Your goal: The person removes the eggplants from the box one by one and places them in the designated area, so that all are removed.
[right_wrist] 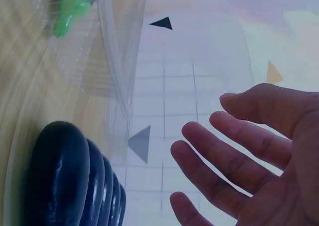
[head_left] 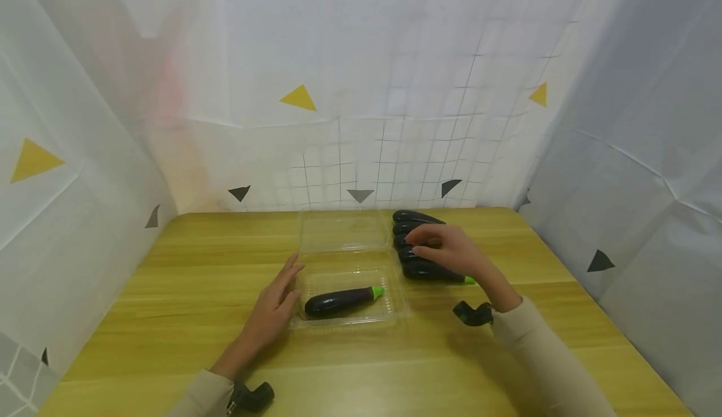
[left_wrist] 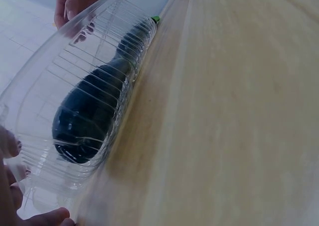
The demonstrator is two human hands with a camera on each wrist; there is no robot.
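A clear plastic clamshell box (head_left: 361,321) lies with its lid (head_left: 343,232) folded back toward the wall. One dark purple eggplant (head_left: 338,303) with a green stem end lies in its base. Along the box's left side, my left hand (head_left: 273,307) touches the rim with loosely extended fingers. Several more eggplants (head_left: 431,271) form a row to the right of the box. My right hand (head_left: 454,251) hovers over this row, holding nothing. In the right wrist view its fingers (right_wrist: 214,178) are spread and slightly bent, beside the rounded ends of the row.
The wooden table (head_left: 186,316) ends at a white sheet wall (head_left: 254,160) with grid lines and black and yellow triangles. Sheets also close off both sides. A black wrist mount (head_left: 472,313) sits by the right sleeve, another mount (head_left: 254,397) by the left.
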